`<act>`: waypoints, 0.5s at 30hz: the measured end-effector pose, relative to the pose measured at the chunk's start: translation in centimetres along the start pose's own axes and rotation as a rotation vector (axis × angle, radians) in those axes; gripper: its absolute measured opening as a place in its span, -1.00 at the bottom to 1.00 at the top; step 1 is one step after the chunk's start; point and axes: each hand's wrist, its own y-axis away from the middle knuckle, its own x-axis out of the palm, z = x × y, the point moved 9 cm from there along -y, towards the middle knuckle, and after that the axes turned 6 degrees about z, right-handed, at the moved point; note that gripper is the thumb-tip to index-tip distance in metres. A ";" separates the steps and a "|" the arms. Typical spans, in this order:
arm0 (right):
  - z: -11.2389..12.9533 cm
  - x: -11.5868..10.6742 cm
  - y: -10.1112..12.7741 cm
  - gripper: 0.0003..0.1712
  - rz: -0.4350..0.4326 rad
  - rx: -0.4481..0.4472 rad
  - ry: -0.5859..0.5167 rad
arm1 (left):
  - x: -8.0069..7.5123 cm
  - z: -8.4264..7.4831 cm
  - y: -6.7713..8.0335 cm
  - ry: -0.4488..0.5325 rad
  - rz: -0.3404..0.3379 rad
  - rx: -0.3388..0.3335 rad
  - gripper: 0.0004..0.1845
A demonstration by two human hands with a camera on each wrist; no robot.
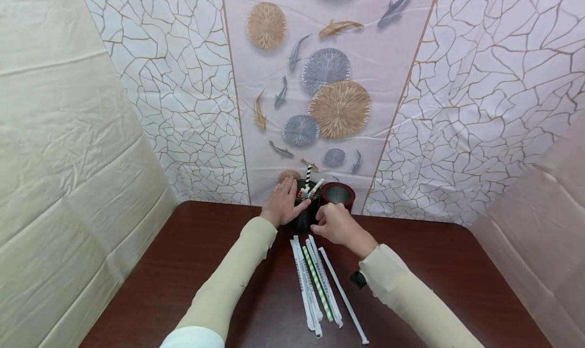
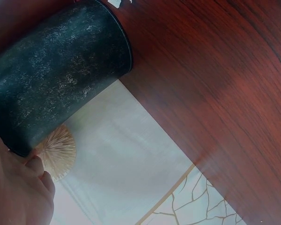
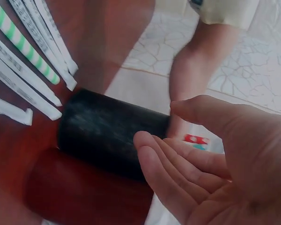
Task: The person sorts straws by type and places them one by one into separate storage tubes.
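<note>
You are at a staged recording booth, not a lived-in room: creased cloth sheets (image 1: 59, 150) screen both sides, printed backdrops (image 1: 329, 89) (fish, fan discs, crackle lines) hang behind, and one dark wooden worktop (image 1: 192, 266) fills the enclosure.

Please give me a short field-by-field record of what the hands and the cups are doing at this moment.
left hand: rests against the side of the black cup
right hand: empty, fingers loosely curled, just in front of the black cup
black cup contents: several straws standing upright
red cup: beside the black cup, on its right
table: dark wood, wrapped straws lying in a row near the person
</note>
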 end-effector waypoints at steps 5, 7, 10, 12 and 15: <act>-0.9 3.0 -0.2 -0.72 0.080 0.053 -0.052 | -0.1 0.0 0.1 0.003 -0.002 -0.001 -0.02; -1.2 4.1 -0.3 -0.77 0.107 0.066 -0.059 | -0.1 -0.1 0.1 0.001 -0.004 0.001 -0.01; -1.3 5.5 -0.4 -0.76 0.127 0.055 -0.065 | -0.2 -0.1 0.2 0.001 -0.014 0.004 -0.01; -1.5 6.3 -0.5 -0.56 0.131 0.040 -0.064 | -0.3 -0.1 0.2 0.001 -0.020 0.006 -0.01; -1.7 7.5 -0.7 -0.34 0.132 0.019 -0.066 | -0.2 -0.1 0.1 -0.003 -0.016 0.003 -0.01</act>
